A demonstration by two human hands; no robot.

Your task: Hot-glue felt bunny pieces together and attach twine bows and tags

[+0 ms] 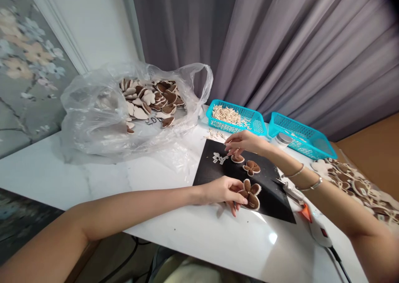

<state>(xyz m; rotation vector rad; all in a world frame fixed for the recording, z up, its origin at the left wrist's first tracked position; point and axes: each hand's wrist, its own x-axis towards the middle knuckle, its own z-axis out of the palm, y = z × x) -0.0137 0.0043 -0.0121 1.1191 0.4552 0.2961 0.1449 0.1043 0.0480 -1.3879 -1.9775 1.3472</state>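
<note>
My left hand [222,190] is closed on the edge of a brown fabric flower [252,203] with pale fluffy edging, near the front of the black mat [205,168]. Over the back of that mat, my right hand [245,142] has its fingers bent loosely and apart; nothing shows clearly between them. Just below its fingers lies another brown fabric piece [237,159], partly covered. A second brown fabric flower [251,168] rests on the mat between my two hands. Small white labels [220,158] are scattered left of my right fingertips.
A clear plastic bag [90,125] of fabric pieces stands at left. Behind the mat are a blue basket [262,127] of small pale sticks, another blue basket [324,152] and a jar [283,140]. A corded glue gun [318,229] lies under my right forearm, beside piled fabric pieces [346,181].
</note>
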